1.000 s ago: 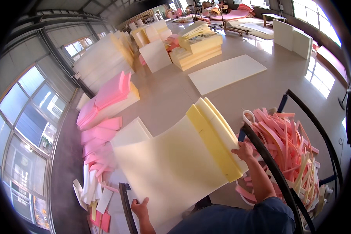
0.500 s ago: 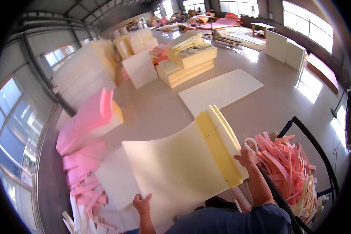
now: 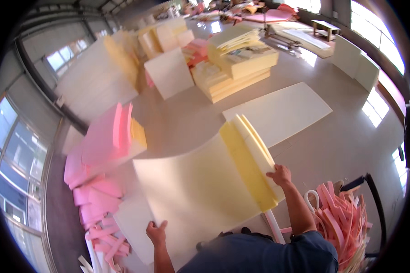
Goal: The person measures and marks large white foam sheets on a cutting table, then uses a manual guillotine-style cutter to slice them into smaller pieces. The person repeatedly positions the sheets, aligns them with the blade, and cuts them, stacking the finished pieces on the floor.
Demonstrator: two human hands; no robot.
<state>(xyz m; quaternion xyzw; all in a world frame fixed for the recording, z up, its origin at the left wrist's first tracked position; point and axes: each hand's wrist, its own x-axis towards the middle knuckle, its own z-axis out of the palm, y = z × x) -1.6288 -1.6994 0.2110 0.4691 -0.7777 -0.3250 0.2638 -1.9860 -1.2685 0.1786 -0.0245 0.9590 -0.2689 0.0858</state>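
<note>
A wide cream foam sheet (image 3: 182, 186) sags between my two hands above the floor. Along its right side lie narrower layers: a yellow foam strip (image 3: 246, 166) and some white foam pieces (image 3: 255, 141). My left hand (image 3: 156, 231) is at the sheet's near left edge, thumb up over it and the other fingers partly hidden. My right hand (image 3: 279, 175) grips the right edge of the layered white pieces, fingers wrapped round it. Beneath the sheet's left side a white panel (image 3: 132, 223) shows in part.
Pink foam sheets (image 3: 100, 136) are piled at the left, with pink offcuts (image 3: 109, 239) nearer me. Pink strips (image 3: 341, 223) fill a black-framed cart (image 3: 376, 204) at my right. Ahead, a white board (image 3: 282, 111) lies flat before stacked yellow foam blocks (image 3: 241, 77).
The foam sheet and both hands have shifted slightly left in view. My view has turned, so the cart sits lower and the floor board farther right. Both hands keep their hold.
</note>
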